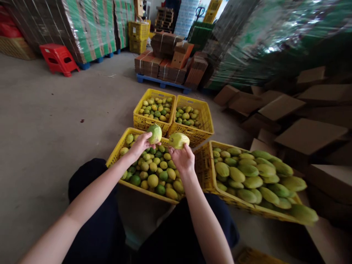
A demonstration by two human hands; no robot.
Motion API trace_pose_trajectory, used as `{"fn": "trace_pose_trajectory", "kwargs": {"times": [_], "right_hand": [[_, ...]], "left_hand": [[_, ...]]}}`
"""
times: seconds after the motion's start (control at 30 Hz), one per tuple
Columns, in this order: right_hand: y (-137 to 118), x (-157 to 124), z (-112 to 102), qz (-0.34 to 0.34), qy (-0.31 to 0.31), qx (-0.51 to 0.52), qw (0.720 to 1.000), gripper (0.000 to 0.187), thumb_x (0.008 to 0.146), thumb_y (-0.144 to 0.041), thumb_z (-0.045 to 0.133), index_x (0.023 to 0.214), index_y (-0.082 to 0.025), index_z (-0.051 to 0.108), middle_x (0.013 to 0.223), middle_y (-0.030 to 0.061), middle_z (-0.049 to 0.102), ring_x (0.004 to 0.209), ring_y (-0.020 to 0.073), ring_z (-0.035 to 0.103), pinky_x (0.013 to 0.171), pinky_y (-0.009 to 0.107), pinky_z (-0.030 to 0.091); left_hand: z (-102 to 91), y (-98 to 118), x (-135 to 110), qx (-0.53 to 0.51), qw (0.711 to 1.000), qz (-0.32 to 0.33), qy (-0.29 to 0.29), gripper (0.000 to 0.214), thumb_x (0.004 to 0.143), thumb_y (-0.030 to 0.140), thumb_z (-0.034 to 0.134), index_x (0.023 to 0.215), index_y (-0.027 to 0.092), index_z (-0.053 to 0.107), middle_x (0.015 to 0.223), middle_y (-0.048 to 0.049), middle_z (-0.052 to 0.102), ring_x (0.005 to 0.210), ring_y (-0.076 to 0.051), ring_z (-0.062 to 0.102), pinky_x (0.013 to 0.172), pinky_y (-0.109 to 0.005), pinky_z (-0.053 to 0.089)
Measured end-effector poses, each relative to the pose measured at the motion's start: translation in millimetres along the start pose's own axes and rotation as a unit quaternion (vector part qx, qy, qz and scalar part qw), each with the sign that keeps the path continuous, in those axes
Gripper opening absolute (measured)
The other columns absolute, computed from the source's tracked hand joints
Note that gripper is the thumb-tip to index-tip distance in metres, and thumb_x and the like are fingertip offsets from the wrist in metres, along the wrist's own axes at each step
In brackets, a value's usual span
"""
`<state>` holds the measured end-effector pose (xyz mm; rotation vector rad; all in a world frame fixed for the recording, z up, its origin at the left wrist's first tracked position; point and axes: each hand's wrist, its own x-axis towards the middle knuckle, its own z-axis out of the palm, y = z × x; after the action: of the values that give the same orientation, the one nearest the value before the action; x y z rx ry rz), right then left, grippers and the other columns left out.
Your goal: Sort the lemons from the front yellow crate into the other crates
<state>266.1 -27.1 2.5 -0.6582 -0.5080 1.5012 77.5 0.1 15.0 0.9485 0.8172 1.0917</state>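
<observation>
My left hand (142, 146) grips a rounded green papaya (154, 134) between thumb and fingers. In my right hand (183, 157) is a yellow-green oval papaya (178, 140), its blunt end facing left. Both fruits are held up close together, with a small gap between them. Below my hands stands a yellow plastic crate (118, 147) of mixed green and yellow fruits (153, 180), partly hidden by my forearms. To the right, another yellow crate (204, 172) is heaped with longer green-yellow papayas (249, 170).
Two more yellow crates, a left one (140, 120) and a right one (203, 110), hold similar fruits farther off. Flattened cartons (310, 135) pile up at right. Behind are a blue pallet (163, 83) with cardboard stacks, wrapped pallets (90, 29) and a red stool (59, 58).
</observation>
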Motion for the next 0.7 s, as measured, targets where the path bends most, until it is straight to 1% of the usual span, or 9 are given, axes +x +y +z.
{"fn": "trace_pose_trajectory", "kwargs": {"times": [0.07, 0.13, 0.23, 0.3, 0.37, 0.43, 0.5, 0.6, 0.7], "right_hand": [[-1, -1, 2, -0.019, -0.012, -0.018, 1.0, 0.035, 0.065, -0.028, 0.08, 0.098, -0.031, 0.069, 0.093, -0.0012, 0.077, 0.092, 0.0218, 0.073, 0.088, 0.038, 0.062], [-1, -2, 3, -0.024, -0.014, -0.03, 0.999, 0.037, 0.064, -0.029, 0.079, 0.099, -0.032, 0.069, 0.095, -0.0007, 0.077, 0.099, 0.0243, 0.072, 0.096, 0.042, 0.06], [-1, -2, 4, -0.008, -0.01, -0.043, 0.999, 0.033, 0.068, -0.04, 0.08, 0.097, -0.032, 0.07, 0.094, 0.0009, 0.076, 0.096, 0.0248, 0.072, 0.093, 0.044, 0.06], [-2, -3, 5, -0.028, -0.011, -0.058, 0.998, 0.037, 0.066, -0.04, 0.083, 0.099, -0.032, 0.069, 0.095, 0.0, 0.076, 0.093, 0.0231, 0.072, 0.091, 0.041, 0.059], [-3, -5, 7, -0.073, -0.009, -0.086, 0.994, 0.047, 0.06, -0.032, 0.089, 0.102, -0.032, 0.068, 0.097, -0.0024, 0.076, 0.094, 0.0203, 0.071, 0.092, 0.036, 0.058], [-5, -7, 9, -0.12, 0.004, -0.121, 0.985, 0.057, 0.054, -0.021, 0.092, 0.104, -0.032, 0.067, 0.1, -0.0055, 0.074, 0.093, 0.0167, 0.069, 0.091, 0.031, 0.056], [-7, -10, 12, -0.164, 0.018, -0.161, 0.973, 0.065, 0.05, -0.013, 0.093, 0.106, -0.032, 0.067, 0.101, -0.0074, 0.073, 0.092, 0.0144, 0.067, 0.089, 0.027, 0.055], [-8, -13, 15, -0.218, 0.016, -0.214, 0.952, 0.065, 0.049, -0.009, 0.092, 0.106, -0.031, 0.068, 0.105, -0.0055, 0.072, 0.098, 0.0157, 0.065, 0.091, 0.027, 0.053], [-7, -14, 17, -0.244, 0.01, -0.241, 0.939, 0.062, 0.05, -0.01, 0.091, 0.105, -0.027, 0.07, 0.109, -0.0012, 0.072, 0.104, 0.0193, 0.065, 0.095, 0.031, 0.053]], "left_hand": [[0.2, 0, 0, 0.006, 1.0, 0.028, 0.0, 0.06, 0.07, 0.058, 0.077, 0.109, 0.012, 0.069, 0.104, -0.0137, 0.077, 0.099, -0.027, 0.072, 0.079, -0.034, 0.055], [0.5, 0, 0, 0.024, 0.998, 0.054, -0.012, 0.059, 0.066, 0.05, 0.085, 0.111, 0.015, 0.07, 0.113, -0.012, 0.075, 0.108, -0.027, 0.069, 0.09, -0.035, 0.054], [0.6, 2, -1, 0.045, 0.996, 0.068, -0.033, 0.061, 0.063, 0.044, 0.09, 0.112, 0.017, 0.07, 0.114, -0.0103, 0.075, 0.11, -0.027, 0.068, 0.1, -0.039, 0.05], [0.7, 3, -2, 0.053, 0.996, 0.066, -0.037, 0.064, 0.06, 0.043, 0.092, 0.114, 0.017, 0.068, 0.111, -0.0091, 0.075, 0.108, -0.028, 0.069, 0.1, -0.041, 0.051], [0.7, 4, -2, 0.061, 0.995, 0.069, -0.035, 0.069, 0.057, 0.041, 0.094, 0.116, 0.019, 0.066, 0.11, -0.008, 0.075, 0.108, -0.028, 0.068, 0.1, -0.043, 0.051], [0.9, 4, -2, 0.075, 0.992, 0.092, -0.03, 0.073, 0.054, 0.039, 0.096, 0.117, 0.021, 0.065, 0.115, -0.0078, 0.073, 0.111, -0.028, 0.067, 0.101, -0.043, 0.051], [1.1, 4, -3, 0.098, 0.986, 0.13, -0.023, 0.072, 0.054, 0.038, 0.096, 0.117, 0.022, 0.064, 0.123, -0.0084, 0.069, 0.113, -0.026, 0.065, 0.102, -0.042, 0.051], [1.5, 2, -3, 0.136, 0.973, 0.186, -0.019, 0.066, 0.058, 0.036, 0.095, 0.115, 0.022, 0.064, 0.126, -0.0087, 0.064, 0.111, -0.023, 0.064, 0.1, -0.038, 0.052], [1.7, 0, -5, 0.169, 0.961, 0.219, -0.023, 0.062, 0.061, 0.037, 0.094, 0.114, 0.023, 0.065, 0.126, -0.0084, 0.062, 0.113, -0.023, 0.062, 0.099, -0.036, 0.053]]}}
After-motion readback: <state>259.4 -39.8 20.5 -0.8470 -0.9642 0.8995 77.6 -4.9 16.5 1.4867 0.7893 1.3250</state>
